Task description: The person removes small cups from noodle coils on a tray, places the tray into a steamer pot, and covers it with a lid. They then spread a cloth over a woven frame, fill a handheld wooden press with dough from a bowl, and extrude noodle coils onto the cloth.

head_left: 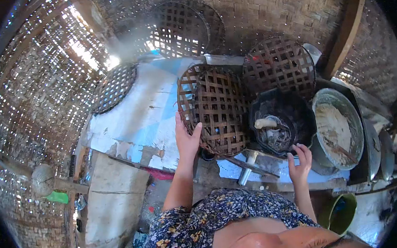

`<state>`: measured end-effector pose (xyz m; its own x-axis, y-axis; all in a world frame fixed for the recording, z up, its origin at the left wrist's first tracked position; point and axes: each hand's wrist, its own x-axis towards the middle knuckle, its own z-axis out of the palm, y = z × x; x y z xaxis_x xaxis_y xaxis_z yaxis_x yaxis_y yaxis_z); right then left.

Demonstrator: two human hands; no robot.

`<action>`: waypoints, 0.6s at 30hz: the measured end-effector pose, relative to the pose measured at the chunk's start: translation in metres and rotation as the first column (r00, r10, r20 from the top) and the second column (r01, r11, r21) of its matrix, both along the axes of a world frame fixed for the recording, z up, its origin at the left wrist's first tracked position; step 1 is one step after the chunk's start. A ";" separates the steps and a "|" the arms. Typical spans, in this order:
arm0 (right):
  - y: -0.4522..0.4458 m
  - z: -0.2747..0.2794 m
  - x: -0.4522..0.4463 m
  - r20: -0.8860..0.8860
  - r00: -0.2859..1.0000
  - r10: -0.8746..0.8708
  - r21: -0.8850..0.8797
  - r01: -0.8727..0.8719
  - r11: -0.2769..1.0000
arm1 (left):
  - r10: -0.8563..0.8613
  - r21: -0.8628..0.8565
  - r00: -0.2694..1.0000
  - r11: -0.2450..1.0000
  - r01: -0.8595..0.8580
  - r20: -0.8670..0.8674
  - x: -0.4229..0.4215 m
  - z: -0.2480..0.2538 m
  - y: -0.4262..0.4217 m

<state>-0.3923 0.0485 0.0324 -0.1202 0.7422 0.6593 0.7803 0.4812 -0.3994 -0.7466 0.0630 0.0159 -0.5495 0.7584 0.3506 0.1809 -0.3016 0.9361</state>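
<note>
My left hand (pixel 188 138) is at the left side of a woven split-bamboo basket (pixel 218 109). Its fingers lie along the rim, with the thumb spread away from them. A second rim shows behind the basket's left edge. My right hand (pixel 301 164) is at the near rim of a dark, scalloped basin (pixel 299 112), fingers slightly bent and thumb apart. Whether the fingertips touch that rim is hard to tell. Inside the basin are a pale, roll-shaped piece (pixel 266 123) and a round grey thing (pixel 280 136) that I cannot make out.
To the right stands a large metal basin (pixel 356 108) with pale, doughy-looking contents and a stick-like utensil. Another openwork basket (pixel 279 65) leans behind, and one more (pixel 115 87) lies at left. A metal cylinder (pixel 247 168) is at the table's near edge. A green bucket (pixel 343 213) stands below right.
</note>
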 end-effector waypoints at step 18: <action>-0.017 0.008 -0.047 -0.024 0.960 0.278 -0.159 -0.278 0.947 | -0.197 0.141 0.962 0.975 0.172 0.187 0.039 0.020 0.017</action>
